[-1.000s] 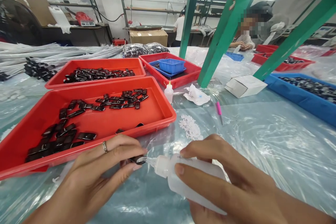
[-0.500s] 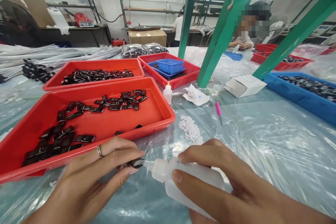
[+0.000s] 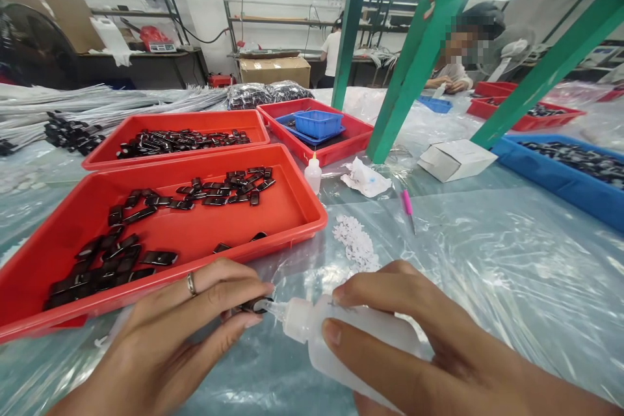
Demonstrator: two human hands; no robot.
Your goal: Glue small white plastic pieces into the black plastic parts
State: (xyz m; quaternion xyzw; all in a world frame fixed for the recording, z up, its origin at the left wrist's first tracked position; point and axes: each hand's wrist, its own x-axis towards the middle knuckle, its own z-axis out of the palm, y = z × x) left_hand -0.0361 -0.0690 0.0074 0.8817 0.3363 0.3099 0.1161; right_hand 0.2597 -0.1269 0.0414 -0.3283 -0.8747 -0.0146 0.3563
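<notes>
Between the thumb and fingers of my left hand [image 3: 190,331] is a small black glossy plastic piece [image 3: 254,305], its open end facing right. My right hand [image 3: 414,331] is wrapped around a translucent squeeze bottle [image 3: 336,338], tilted on its side. The bottle's narrow nozzle tip meets the open end of the black piece; whether anything flows out cannot be seen. Just behind my hands, a red tray [image 3: 287,238] holds many similar black pieces. Beyond the bottle lies a pile of small white parts [image 3: 355,242] on the plastic-covered table.
A second red tray [image 3: 110,146] of black pieces stands behind. Nearby are a small dropper bottle [image 3: 312,174], crumpled tissue [image 3: 365,178], a pink-handled tool [image 3: 407,205], a white box [image 3: 455,160] and a blue tray [image 3: 550,185]. Green posts [image 3: 404,65] rise from the table. A co-worker [image 3: 453,71] sits beyond.
Almost nothing differs. Both hands, the black piece and the bottle appear shifted very slightly to the right along with the whole view; the nozzle stays at the piece's open end.
</notes>
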